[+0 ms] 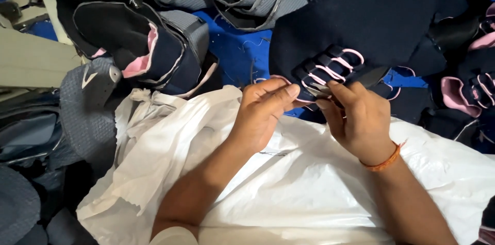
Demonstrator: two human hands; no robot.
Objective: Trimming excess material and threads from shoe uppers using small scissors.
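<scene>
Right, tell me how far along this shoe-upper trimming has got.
Done: cannot be told; navy uppers lie heaped at left. In hand: the left hand pinches the edge of a navy upper with pink loops, and the right hand holds small snips there. Left: more pink-trimmed pieces wait at right.

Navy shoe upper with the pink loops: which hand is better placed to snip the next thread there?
Probably the right hand: it already has the small metal snips pointed at the pink loops of the navy shoe upper. The left hand pinches the upper's edge and looks busy steadying it.
</scene>
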